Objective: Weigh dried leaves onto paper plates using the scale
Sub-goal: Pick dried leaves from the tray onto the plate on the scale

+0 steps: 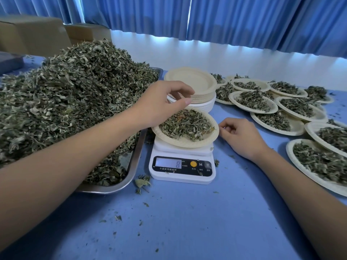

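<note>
A white digital scale (181,168) stands on the blue table, and its display shows 8. A paper plate (187,144) sits on it with dried leaves (185,124) inside. My left hand (163,102) hovers over the plate's far left side with fingers loosely curled and the thumb stretched out; I see nothing in it. My right hand (241,136) rests on the table just right of the plate, its curled fingertips at the rim. A big heap of dried leaves (75,91) fills a metal tray (136,156) on the left.
A stack of empty paper plates (191,81) stands behind the scale. Several filled plates (253,101) overlap across the right side, up to the table's right edge. Loose leaf bits (141,182) lie scattered on the blue table (187,222). Cardboard boxes (33,34) stand at the back left.
</note>
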`<state>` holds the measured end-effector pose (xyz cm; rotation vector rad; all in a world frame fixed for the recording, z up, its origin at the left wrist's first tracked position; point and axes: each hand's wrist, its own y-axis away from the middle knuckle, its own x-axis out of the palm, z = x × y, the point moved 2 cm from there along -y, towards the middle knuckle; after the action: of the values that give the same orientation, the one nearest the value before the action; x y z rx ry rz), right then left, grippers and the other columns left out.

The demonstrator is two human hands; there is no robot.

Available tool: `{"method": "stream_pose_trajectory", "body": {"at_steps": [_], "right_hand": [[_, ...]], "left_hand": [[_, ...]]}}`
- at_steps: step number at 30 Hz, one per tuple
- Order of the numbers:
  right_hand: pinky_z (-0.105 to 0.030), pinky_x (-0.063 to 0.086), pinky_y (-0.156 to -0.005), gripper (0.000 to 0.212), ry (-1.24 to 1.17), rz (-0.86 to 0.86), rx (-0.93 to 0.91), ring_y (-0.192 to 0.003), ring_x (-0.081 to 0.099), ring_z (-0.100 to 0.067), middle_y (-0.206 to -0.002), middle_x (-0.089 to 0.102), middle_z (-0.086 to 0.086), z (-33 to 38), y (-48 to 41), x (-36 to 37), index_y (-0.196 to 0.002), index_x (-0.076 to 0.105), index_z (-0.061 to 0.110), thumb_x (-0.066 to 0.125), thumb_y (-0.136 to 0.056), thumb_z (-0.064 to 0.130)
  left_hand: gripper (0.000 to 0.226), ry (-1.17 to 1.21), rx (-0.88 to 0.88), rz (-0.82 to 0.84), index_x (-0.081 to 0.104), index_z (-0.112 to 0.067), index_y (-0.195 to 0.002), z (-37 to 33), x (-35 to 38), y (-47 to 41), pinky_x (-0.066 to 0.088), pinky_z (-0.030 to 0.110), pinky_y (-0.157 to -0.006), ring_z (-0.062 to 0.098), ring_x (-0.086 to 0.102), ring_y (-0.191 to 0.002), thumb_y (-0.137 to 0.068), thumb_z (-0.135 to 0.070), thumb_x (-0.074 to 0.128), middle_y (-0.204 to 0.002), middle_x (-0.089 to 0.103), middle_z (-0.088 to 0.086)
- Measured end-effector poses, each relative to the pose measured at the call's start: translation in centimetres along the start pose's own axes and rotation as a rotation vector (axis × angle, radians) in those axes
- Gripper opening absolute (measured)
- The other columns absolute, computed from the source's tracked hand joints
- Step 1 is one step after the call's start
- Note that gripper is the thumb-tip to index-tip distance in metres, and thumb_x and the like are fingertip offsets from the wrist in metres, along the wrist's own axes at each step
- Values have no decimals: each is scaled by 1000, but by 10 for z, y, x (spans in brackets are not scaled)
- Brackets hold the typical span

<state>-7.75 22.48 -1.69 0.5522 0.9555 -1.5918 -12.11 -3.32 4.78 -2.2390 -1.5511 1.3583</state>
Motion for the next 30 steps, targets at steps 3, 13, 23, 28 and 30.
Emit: {"method": "stream_pose_trajectory", "body": {"at_steps": [3, 13, 23, 28, 30], "right_hand": [[-23, 38, -54, 18, -4, -3, 0, -50, 48, -3, -58, 58, 10, -2, -1, 1, -78, 69, 27, 67, -96, 23], [-24, 37, -55, 17, -12, -1, -4, -50, 48, -3, -59, 59, 9, -4, -4, 2, -80, 69, 28, 66, -96, 22], [-15, 34, -49, 16, -19, -6, -11, -47, 49, -4, -55, 59, 16, -4, -4, 3, -81, 70, 27, 67, -95, 20], [-20, 34, -52, 17, -17, -2, -12, -48, 50, -3, -56, 59, 16, -6, -4, 4, -80, 70, 28, 66, -95, 20], [-20, 34, -52, 17, -21, -3, -11, -49, 50, -3, -56, 60, 17, -6, -4, 4, -80, 70, 28, 66, -95, 21]], "left_hand": [[26, 4, 12, 55, 72, -24, -122, -6, 7, 2, 36, 0, -68, -21, 54, -71, -99, -26, 62, -110, 71, -20], [29, -128, 47, 170, 70, -30, -126, -10, 16, 1, 35, -1, -90, -7, 56, -116, -97, -31, 64, -124, 67, -21], [31, -245, 11, 316, 75, -32, -115, -7, 29, -9, 50, 26, -92, -1, 63, -99, -85, -40, 78, -107, 73, -19], [14, -166, 13, 206, 79, -28, -100, -6, 26, -9, 53, 33, -82, 6, 66, -85, -86, -26, 78, -89, 75, -12], [9, -114, 17, 133, 80, -22, -94, -8, 22, -9, 53, 30, -81, 9, 67, -81, -86, -20, 78, -84, 74, -13]]}}
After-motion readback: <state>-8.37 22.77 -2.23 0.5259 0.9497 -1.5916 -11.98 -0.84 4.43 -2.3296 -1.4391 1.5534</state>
